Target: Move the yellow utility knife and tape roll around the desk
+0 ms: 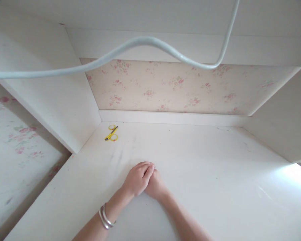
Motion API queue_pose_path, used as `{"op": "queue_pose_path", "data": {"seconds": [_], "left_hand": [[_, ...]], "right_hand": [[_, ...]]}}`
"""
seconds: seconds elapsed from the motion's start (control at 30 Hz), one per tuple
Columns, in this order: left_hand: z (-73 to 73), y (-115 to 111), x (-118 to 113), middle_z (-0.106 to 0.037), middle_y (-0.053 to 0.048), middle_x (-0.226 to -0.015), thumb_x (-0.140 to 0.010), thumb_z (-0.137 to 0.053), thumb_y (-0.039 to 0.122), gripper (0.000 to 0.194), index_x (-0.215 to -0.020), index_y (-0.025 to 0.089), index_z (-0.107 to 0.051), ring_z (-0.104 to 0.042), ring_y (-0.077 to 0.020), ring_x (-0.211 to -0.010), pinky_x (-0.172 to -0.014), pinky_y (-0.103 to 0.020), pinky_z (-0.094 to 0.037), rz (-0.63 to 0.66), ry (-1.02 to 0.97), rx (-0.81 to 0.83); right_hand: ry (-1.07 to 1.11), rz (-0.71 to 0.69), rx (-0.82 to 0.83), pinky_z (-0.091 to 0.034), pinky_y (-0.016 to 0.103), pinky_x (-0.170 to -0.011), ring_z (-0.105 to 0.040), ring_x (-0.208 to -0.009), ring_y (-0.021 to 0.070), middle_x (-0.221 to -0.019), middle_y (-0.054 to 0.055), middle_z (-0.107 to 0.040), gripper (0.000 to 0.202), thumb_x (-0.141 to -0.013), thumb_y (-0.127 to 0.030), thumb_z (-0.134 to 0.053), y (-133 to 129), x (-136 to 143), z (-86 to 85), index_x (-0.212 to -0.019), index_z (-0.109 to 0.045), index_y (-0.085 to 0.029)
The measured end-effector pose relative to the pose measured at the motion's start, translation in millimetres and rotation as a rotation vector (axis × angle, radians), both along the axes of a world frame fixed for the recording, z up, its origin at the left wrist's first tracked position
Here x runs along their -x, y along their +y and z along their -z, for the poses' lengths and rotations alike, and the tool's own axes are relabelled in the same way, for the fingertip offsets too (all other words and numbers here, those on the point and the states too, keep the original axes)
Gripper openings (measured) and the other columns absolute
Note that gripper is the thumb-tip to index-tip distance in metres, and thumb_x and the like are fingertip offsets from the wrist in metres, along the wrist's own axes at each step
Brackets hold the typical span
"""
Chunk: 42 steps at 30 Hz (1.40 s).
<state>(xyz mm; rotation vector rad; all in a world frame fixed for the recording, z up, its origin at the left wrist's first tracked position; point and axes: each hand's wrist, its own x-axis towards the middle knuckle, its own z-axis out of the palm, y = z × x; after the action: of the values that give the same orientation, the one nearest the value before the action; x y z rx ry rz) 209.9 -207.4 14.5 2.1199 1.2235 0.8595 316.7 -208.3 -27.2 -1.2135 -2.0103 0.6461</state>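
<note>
My left hand (137,177), with two silver bangles (105,217) on its wrist, is folded over my right hand (156,184). Both rest together on the white tabletop (190,187) near the middle of the view. The left fingers are closed round the right hand. Most of the right hand's fingers are covered, so their pose is hidden. Beyond them at the back left lies a yellow and black utility knife (111,133). Two thin yellow rings with small red marks, perhaps tape rolls, lie against it: one ring (112,127) behind, another ring (113,137) in front.
White panels stand at the left (52,87) and right (278,113) of the tabletop. A low ledge (175,118) runs along the back below floral wallpaper (150,87). A pale cable (145,41) crosses the upper view. Bright light falls at the right edge.
</note>
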Motion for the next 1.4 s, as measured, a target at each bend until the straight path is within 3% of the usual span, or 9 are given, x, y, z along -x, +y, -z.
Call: {"op": "queue_pose_path", "data": {"seconds": [0.23,0.37,0.6,0.9,1.13,1.4], "left_hand": [[-2.2,2.5,14.3,-0.070,-0.002,-0.104,-0.096,-0.033,0.029,0.036,-0.105,0.025,-0.068,-0.060,-0.0162,-0.101,-0.100,-0.036,-0.041,0.091,0.105,-0.119],[-0.6,1.5,14.5,-0.068,-0.001,-0.110,-0.093,-0.040,0.027,0.031,-0.106,0.026,-0.067,-0.058,-0.0173,-0.108,-0.106,-0.040,-0.036,0.157,0.142,-0.151],[2.9,1.8,15.1,-0.066,-0.002,-0.114,-0.093,-0.041,0.028,0.030,-0.109,0.026,-0.066,-0.055,-0.0179,-0.114,-0.106,-0.040,-0.035,0.177,0.142,-0.144],[3.2,0.9,13.3,-0.069,-0.002,-0.108,-0.093,-0.040,0.025,0.031,-0.105,0.022,-0.068,-0.058,-0.0170,-0.109,-0.104,-0.038,-0.038,0.145,0.109,-0.163],[2.5,1.2,13.6,-0.069,-0.002,-0.107,-0.094,-0.038,0.024,0.032,-0.102,0.022,-0.069,-0.059,-0.0165,-0.107,-0.103,-0.037,-0.038,0.139,0.112,-0.166],[3.3,0.7,13.5,-0.070,-0.003,-0.106,-0.094,-0.037,0.024,0.033,-0.102,0.021,-0.069,-0.059,-0.0165,-0.106,-0.102,-0.036,-0.039,0.134,0.118,-0.167]], "right_hand": [[-0.138,-0.079,-0.072,-0.046,0.038,-0.092,-0.058,-0.105,0.0267,-0.112,0.012,-0.065,0.042,-0.071,-0.015,-0.053,-9.9,8.2,-5.2,-0.113,-0.061,-0.015],[-0.228,-0.025,-0.090,-0.043,0.043,-0.099,-0.053,-0.115,0.0301,-0.126,0.010,-0.057,0.050,-0.077,-0.019,-0.056,-15.0,11.8,6.5,-0.126,-0.053,-0.021],[-0.171,-0.019,-0.101,-0.041,0.049,-0.099,-0.053,-0.115,0.0332,-0.127,0.009,-0.057,0.052,-0.077,-0.014,-0.055,-15.6,9.6,27.6,-0.127,-0.054,-0.026],[-0.251,-0.053,-0.112,-0.045,0.045,-0.094,-0.055,-0.110,0.0333,-0.120,0.015,-0.060,0.045,-0.078,-0.015,-0.052,-14.4,8.6,5.5,-0.123,-0.056,-0.016],[-0.243,-0.025,-0.088,-0.045,0.046,-0.093,-0.056,-0.109,0.0337,-0.119,0.014,-0.061,0.048,-0.076,-0.015,-0.053,-14.8,8.8,7.5,-0.124,-0.056,-0.019],[-0.365,-0.055,-0.083,-0.047,0.046,-0.091,-0.056,-0.108,0.0336,-0.117,0.018,-0.061,0.042,-0.079,-0.016,-0.049,-15.0,9.6,1.1,-0.121,-0.057,-0.012]]}}
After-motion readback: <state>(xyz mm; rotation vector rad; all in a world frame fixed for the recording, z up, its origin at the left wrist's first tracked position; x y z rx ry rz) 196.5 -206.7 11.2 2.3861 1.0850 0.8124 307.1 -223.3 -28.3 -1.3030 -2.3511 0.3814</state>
